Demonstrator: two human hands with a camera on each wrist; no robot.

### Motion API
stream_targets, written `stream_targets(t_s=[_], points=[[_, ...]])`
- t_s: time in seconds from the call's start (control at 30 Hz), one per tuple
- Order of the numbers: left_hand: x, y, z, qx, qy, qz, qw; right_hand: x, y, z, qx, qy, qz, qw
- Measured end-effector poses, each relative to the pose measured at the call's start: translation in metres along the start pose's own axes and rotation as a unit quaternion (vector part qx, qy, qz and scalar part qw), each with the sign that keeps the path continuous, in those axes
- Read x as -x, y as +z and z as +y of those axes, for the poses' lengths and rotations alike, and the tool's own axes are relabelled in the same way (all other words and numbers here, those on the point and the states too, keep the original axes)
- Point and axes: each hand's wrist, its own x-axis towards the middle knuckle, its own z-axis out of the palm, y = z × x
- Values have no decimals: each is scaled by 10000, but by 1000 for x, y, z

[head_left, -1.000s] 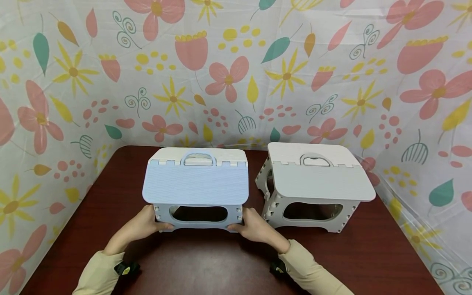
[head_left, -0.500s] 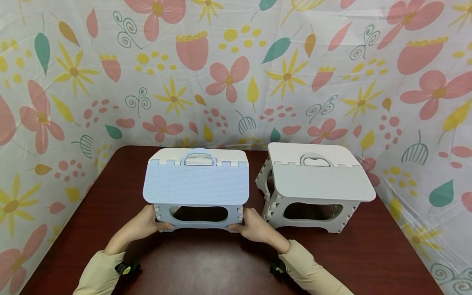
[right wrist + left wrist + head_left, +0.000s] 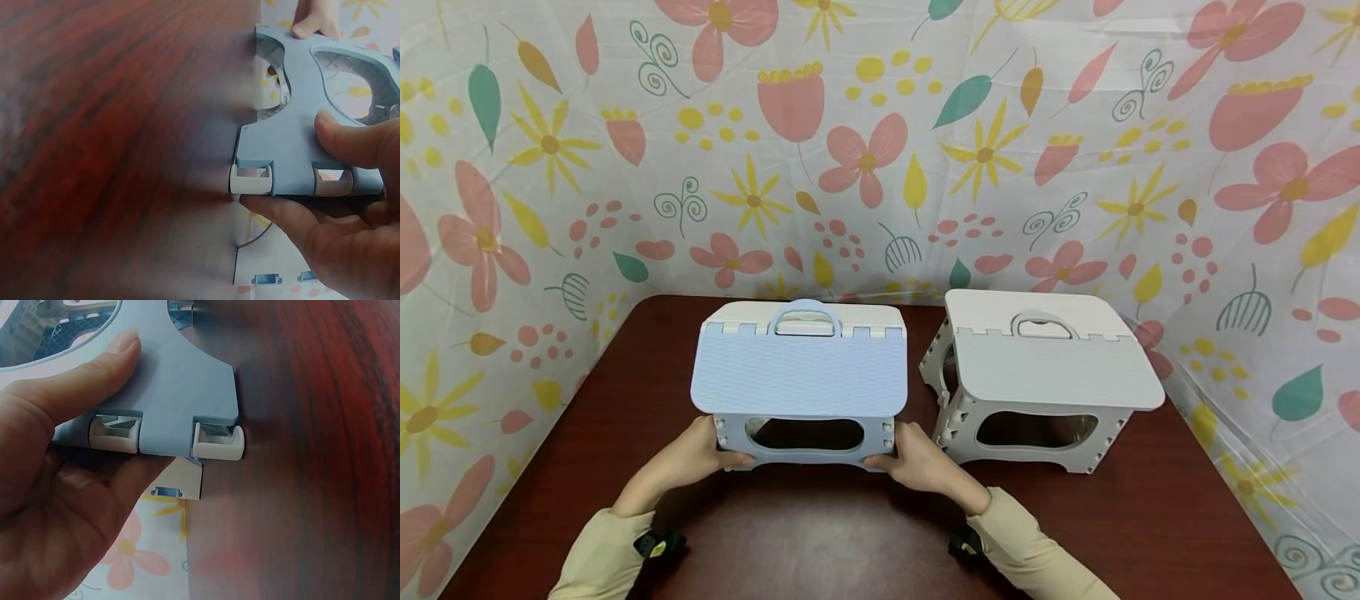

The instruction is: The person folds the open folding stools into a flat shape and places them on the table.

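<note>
We see the blue stool (image 3: 800, 375) standing upright on the counter (image 3: 820, 533), left of the grey stool (image 3: 1056, 371). Our left hand (image 3: 696, 457) and right hand (image 3: 917, 461) have their fingers clamped on its front panel (image 3: 169, 375), one at each side, each thumb on the face and the rest behind the side edge. The likeliest trouble, we judge, is a nip: were the panel to fold or slip, skin beside the white hinge tabs (image 3: 217, 445) could be caught. An uneven pull from the two sides could twist the stool, and drawing on the panel alone might bend the leg frame instead of shifting the whole.

The tight side is ours on the right: that hand sits in the narrow gap beside the grey stool's near leg, and we cannot tell whether they touch. A swing that way could knock it. Behind, the patterned cloth (image 3: 865, 225) hangs near the counter's back edge. We have more room to the left, and toward us between the forearms.
</note>
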Motion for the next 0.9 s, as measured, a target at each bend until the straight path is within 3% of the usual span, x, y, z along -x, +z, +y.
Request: stream_targets(t_s=[0.37, 0.9], points=[[0, 0, 2, 282, -89, -79, 9995, 0, -1, 1, 1, -18, 27, 10000], [0, 0, -1, 78, -52, -36, 9999, 1, 0, 1, 9, 22, -7, 10000]])
